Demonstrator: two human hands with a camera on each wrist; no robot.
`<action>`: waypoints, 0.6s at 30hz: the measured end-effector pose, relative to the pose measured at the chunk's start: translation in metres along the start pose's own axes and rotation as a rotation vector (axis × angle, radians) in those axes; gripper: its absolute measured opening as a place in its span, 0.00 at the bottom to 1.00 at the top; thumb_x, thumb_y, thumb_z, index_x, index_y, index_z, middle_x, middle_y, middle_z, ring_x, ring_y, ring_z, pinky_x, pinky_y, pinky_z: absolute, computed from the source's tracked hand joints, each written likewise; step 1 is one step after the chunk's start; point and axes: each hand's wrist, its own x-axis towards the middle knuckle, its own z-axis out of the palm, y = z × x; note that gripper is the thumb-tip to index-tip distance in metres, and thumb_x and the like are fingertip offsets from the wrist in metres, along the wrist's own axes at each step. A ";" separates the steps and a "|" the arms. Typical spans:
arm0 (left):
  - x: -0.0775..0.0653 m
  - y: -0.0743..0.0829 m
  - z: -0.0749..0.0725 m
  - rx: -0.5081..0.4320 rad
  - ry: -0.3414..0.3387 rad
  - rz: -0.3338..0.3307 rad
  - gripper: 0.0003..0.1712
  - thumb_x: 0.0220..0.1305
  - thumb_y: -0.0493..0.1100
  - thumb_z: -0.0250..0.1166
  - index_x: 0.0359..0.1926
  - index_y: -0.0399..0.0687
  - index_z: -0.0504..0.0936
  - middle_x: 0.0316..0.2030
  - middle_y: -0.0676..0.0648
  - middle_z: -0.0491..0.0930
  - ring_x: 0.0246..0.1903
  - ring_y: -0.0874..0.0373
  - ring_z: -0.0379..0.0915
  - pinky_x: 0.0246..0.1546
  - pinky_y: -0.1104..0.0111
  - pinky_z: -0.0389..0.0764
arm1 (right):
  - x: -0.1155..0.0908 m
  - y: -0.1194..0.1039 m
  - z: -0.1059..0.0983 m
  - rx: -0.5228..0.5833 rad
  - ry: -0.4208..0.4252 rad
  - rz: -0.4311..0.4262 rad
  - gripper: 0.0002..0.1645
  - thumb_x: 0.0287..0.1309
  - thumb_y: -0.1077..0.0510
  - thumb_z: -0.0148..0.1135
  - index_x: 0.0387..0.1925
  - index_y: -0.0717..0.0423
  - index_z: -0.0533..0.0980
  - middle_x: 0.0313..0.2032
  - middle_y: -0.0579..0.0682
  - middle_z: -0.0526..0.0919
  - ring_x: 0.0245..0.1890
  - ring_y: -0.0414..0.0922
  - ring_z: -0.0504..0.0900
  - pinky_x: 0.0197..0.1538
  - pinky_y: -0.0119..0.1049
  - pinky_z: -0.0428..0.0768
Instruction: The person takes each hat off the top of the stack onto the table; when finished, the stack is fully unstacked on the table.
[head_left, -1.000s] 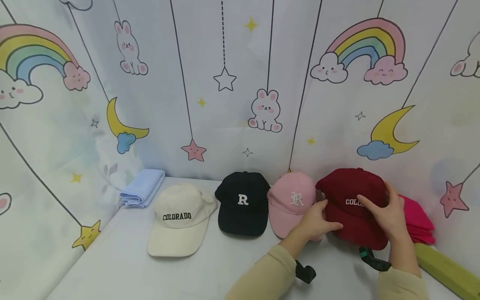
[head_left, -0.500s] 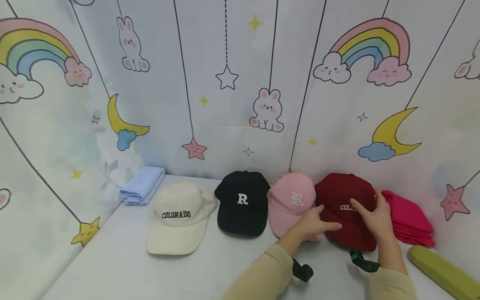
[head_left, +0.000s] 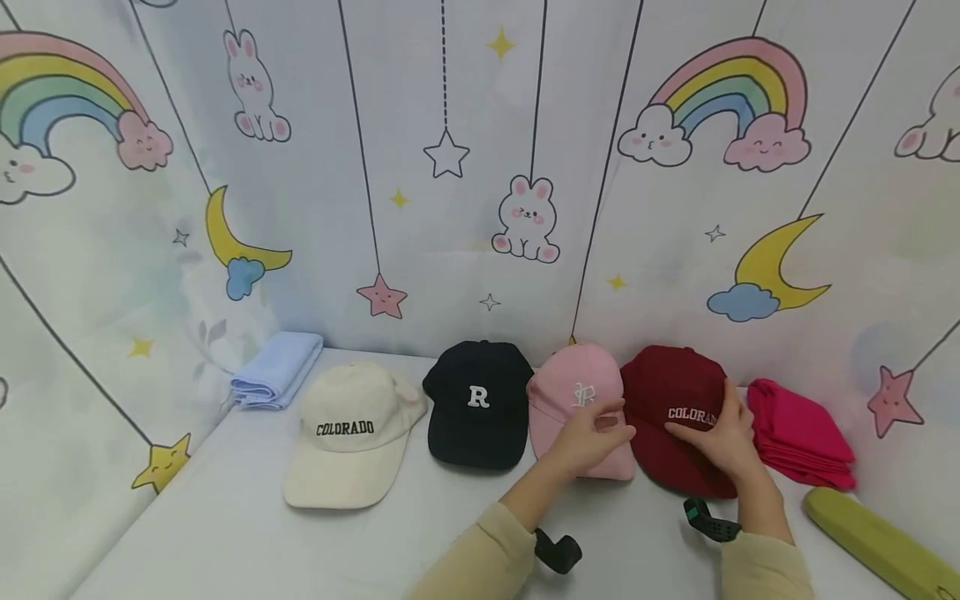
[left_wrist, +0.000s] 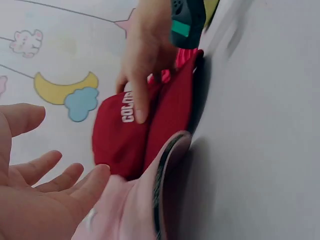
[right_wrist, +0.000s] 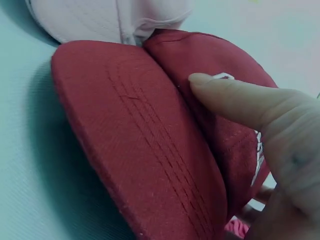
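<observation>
A dark red baseball cap lettered COLORADO sits at the right end of a row of caps. My right hand grips its right side, thumb across the front by the lettering and fingers behind the crown. In the right wrist view the thumb lies on the crown just above the brim. Over the pink cap hovers my left hand, fingers spread and holding nothing. The left wrist view shows that hand near the pink cap's crown, away from the red one.
Left of the pink cap stand a black cap and a cream cap. Light blue folded cloth lies at the back left. Bright pink folded cloth and a yellow-green long object lie on the right.
The red cap has shifted left against the pink cap, with my right hand on it. My left hand has come off the red cap and moved left over the pink one.
</observation>
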 end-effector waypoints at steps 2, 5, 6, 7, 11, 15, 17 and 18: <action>-0.006 0.000 -0.015 -0.027 -0.029 0.052 0.30 0.67 0.45 0.67 0.68 0.47 0.75 0.64 0.49 0.75 0.61 0.55 0.73 0.54 0.69 0.77 | 0.000 0.001 0.004 -0.020 0.008 -0.005 0.80 0.51 0.42 0.76 0.76 0.61 0.23 0.69 0.80 0.37 0.66 0.79 0.43 0.54 0.81 0.59; -0.016 -0.001 -0.035 -0.061 -0.059 0.087 0.31 0.69 0.43 0.66 0.70 0.45 0.72 0.66 0.45 0.72 0.62 0.52 0.72 0.54 0.67 0.78 | 0.001 0.001 0.009 -0.031 0.032 -0.006 0.80 0.49 0.43 0.77 0.77 0.60 0.24 0.68 0.81 0.39 0.66 0.78 0.45 0.56 0.80 0.57; -0.019 -0.002 -0.041 -0.064 -0.059 0.092 0.31 0.69 0.43 0.66 0.71 0.45 0.71 0.66 0.44 0.72 0.62 0.51 0.72 0.54 0.67 0.78 | 0.000 0.001 0.010 -0.033 0.040 -0.005 0.80 0.49 0.43 0.77 0.77 0.60 0.25 0.68 0.81 0.39 0.66 0.78 0.45 0.57 0.79 0.57; -0.023 -0.002 -0.047 -0.070 -0.061 0.098 0.31 0.69 0.42 0.66 0.71 0.45 0.71 0.66 0.43 0.72 0.62 0.50 0.72 0.54 0.66 0.78 | 0.000 0.002 0.012 -0.037 0.047 -0.002 0.80 0.49 0.44 0.77 0.77 0.60 0.25 0.68 0.81 0.40 0.66 0.78 0.46 0.57 0.79 0.57; -0.035 -0.003 -0.067 -0.052 -0.047 0.138 0.30 0.69 0.42 0.65 0.70 0.43 0.72 0.64 0.41 0.73 0.61 0.46 0.73 0.54 0.65 0.78 | 0.001 0.001 0.016 -0.041 0.078 0.028 0.79 0.50 0.44 0.76 0.77 0.58 0.26 0.69 0.79 0.38 0.67 0.78 0.44 0.58 0.80 0.55; -0.045 0.001 -0.084 -0.011 -0.041 0.181 0.30 0.70 0.43 0.64 0.70 0.43 0.71 0.65 0.42 0.72 0.61 0.45 0.72 0.56 0.66 0.77 | 0.004 -0.001 0.019 -0.026 0.098 0.064 0.77 0.53 0.45 0.75 0.78 0.56 0.25 0.70 0.77 0.35 0.68 0.78 0.41 0.59 0.80 0.51; -0.050 0.003 -0.092 0.008 -0.041 0.196 0.29 0.71 0.43 0.63 0.70 0.45 0.70 0.66 0.43 0.71 0.62 0.45 0.71 0.58 0.65 0.76 | 0.005 -0.002 0.021 -0.023 0.100 0.074 0.76 0.54 0.46 0.74 0.78 0.55 0.25 0.70 0.76 0.35 0.68 0.78 0.40 0.59 0.80 0.50; -0.052 0.004 -0.095 0.017 -0.039 0.201 0.29 0.71 0.43 0.63 0.70 0.46 0.70 0.67 0.43 0.70 0.62 0.45 0.71 0.58 0.64 0.75 | 0.005 -0.002 0.022 -0.023 0.101 0.077 0.75 0.54 0.46 0.74 0.78 0.55 0.25 0.70 0.76 0.35 0.68 0.78 0.40 0.59 0.80 0.50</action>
